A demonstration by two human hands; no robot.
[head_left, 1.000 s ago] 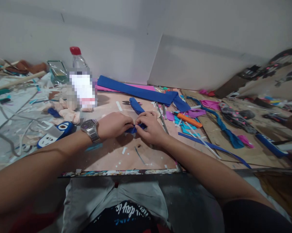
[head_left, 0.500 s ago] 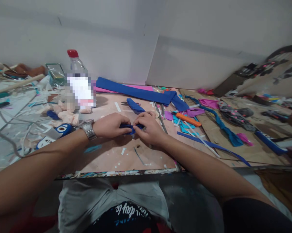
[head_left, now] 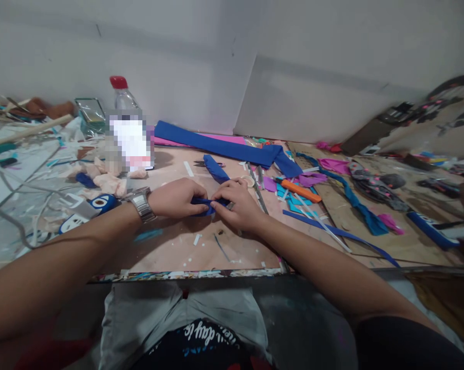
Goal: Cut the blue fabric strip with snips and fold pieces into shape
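Blue fabric (head_left: 203, 201) now lies along the left hand's thumb, where a second ago that hand (head_left: 173, 199) pinched it with fingertips close together; this seems to give a fuller hold on the material. The right hand (head_left: 237, 203) grips the other end just beside it, low over the table (head_left: 170, 252). Compared with the earliest view, the left wrist has rolled, so the watch (head_left: 142, 204) shows its band, while the blue padded strip (head_left: 216, 168) stays beyond the fingers.
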